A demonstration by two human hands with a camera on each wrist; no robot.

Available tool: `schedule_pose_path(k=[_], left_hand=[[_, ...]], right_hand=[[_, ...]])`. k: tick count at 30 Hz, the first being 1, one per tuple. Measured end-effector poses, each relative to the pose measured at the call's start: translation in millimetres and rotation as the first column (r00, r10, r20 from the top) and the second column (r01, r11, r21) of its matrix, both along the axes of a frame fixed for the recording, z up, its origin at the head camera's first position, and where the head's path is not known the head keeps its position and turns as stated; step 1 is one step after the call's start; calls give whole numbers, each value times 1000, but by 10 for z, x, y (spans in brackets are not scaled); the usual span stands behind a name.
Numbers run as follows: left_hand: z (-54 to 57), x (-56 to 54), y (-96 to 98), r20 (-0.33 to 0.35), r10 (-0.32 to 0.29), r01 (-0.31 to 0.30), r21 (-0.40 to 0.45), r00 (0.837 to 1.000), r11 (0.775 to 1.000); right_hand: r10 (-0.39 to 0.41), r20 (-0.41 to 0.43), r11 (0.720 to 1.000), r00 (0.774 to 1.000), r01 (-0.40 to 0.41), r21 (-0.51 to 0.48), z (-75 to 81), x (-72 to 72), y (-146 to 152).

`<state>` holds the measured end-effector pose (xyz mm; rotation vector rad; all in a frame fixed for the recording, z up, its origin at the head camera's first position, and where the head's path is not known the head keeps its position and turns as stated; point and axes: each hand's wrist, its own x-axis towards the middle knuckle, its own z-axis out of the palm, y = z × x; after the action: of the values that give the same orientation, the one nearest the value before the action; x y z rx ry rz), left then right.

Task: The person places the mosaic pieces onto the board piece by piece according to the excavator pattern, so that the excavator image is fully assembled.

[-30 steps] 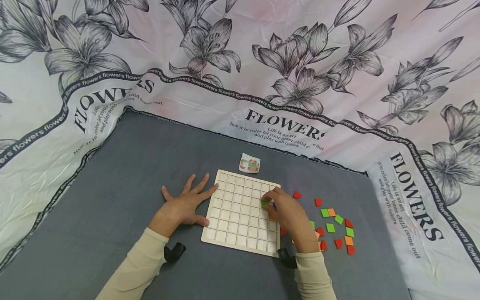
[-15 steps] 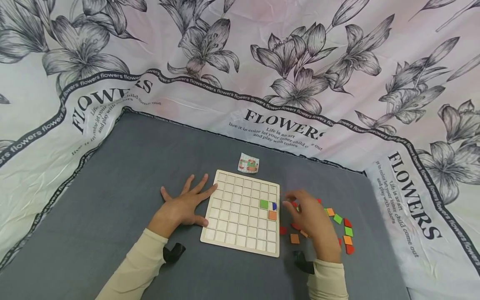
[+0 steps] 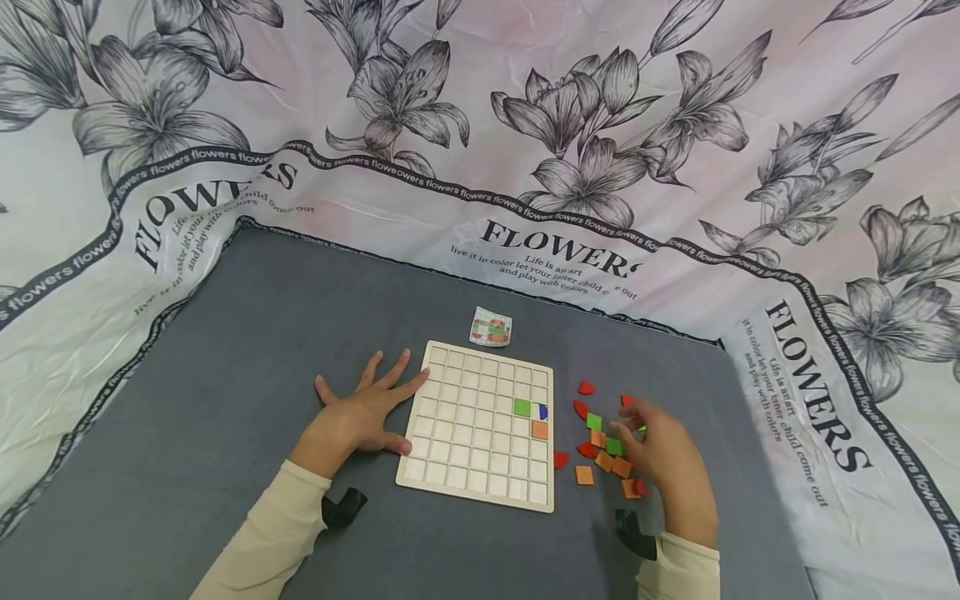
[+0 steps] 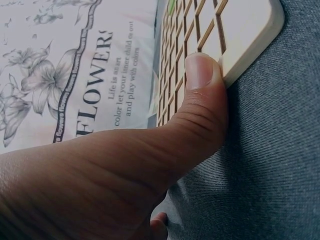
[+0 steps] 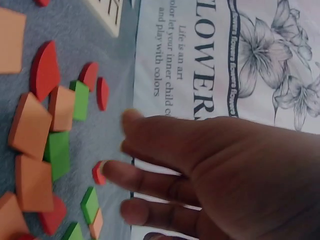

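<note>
Many red, orange, green tiles, gridded board, left fingers spread, right fingers apart

On the grey surface I see a gridded board lower centre, a printed card above it, coloured tiles lower right.

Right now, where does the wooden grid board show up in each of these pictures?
Head: the grid board lies in the lower middle, face up.
Left wrist: the grid board runs off the top edge, right of centre.
Right wrist: only a corner of the grid board shows, top edge, left of centre.
Shared landmark: "FLOWERS" lettering on the cloth, repeated in the head view.
</note>
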<state>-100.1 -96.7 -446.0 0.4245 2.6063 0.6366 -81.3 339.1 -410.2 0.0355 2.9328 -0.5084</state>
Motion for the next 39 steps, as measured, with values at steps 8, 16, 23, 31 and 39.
schedule_pose_path(k=[8,16,23,31,39], left_hand=[[11,17,-22,1,6,-6,2,1000,1000],[-3,17,-27,-4,8,-8,2,1000,1000],[-8,26,-18,-1,0,0,-3,1000,1000],[-9,20,-2,-7,-9,9,6,1000,1000],[-19,15,-7,-6,-4,4,4,1000,1000]], right_hand=[[-37,143,999,989,37,3,-87,59,53],[-71,118,997,990,70,10,-215,47,-7],[-51,47,998,998,49,43,-295,37,-47],[-91,-21,989,996,93,115,-279,80,-101],[-93,-80,986,992,103,129,-329,54,-117]])
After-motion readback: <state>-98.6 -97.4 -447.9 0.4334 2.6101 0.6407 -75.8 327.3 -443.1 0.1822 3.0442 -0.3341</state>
